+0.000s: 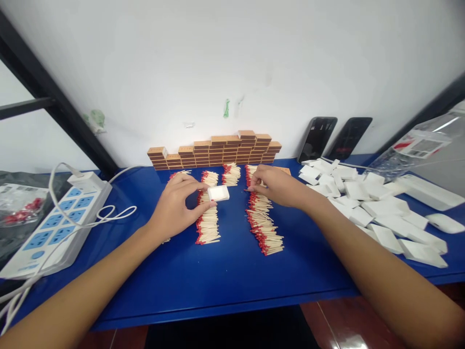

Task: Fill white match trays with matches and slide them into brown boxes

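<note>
My left hand (178, 202) grips a small white matchbox tray (218, 193) between thumb and fingers, its hollow side facing up. The tray is held above a row of red-headed matchsticks (208, 225). My right hand (271, 184) is closed in a pinch over another long row of matchsticks (264, 223); a reddish tip sticks out at its fingertips, seemingly a matchstick. Shorter bunches of matchsticks (231, 174) lie farther back between the hands. Part of one more bunch is hidden behind my left hand.
Stacked brown matchboxes (218, 152) line the wall. Many white trays (363, 194) are piled on the right, near two phones (317, 138) and a plastic bag (417, 145). A power strip (58, 223) with cables sits at left on the blue table (225, 286).
</note>
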A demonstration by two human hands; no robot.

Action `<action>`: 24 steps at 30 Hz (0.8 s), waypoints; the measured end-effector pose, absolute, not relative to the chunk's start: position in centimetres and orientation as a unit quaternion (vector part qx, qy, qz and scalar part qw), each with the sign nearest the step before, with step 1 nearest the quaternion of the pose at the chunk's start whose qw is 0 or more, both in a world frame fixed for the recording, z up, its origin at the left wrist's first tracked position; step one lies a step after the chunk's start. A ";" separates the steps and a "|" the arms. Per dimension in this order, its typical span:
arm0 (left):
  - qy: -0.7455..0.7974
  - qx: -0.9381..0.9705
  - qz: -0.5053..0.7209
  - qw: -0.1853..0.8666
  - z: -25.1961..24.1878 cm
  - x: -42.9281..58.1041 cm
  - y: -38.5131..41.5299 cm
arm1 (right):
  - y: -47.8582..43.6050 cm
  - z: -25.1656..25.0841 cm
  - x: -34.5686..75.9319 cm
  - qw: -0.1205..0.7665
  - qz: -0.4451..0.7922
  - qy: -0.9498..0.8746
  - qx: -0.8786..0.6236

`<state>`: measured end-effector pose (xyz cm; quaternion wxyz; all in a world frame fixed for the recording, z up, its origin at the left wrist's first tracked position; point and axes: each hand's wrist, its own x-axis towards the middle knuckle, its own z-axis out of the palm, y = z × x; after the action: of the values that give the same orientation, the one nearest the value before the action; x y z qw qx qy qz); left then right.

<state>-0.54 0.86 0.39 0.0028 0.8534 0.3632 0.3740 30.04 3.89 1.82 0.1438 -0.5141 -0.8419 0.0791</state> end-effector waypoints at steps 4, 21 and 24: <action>0.361 0.853 0.376 0.007 0.3 -0.6 0.9 | 3.7 3.1 31.2 0.147 0.070 -0.831 -0.532; 0.351 0.861 0.369 -0.001 0.3 -0.6 0.9 | 3.7 3.7 33.0 0.034 0.166 -0.841 -0.514; 0.347 0.863 0.368 -0.002 0.3 -0.5 0.9 | 3.4 3.9 32.7 0.035 0.171 -0.839 -0.516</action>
<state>-0.54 0.87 0.28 -0.0016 0.8627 0.3472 0.3677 32.66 3.43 3.90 0.0350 -0.5155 -0.8389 0.1709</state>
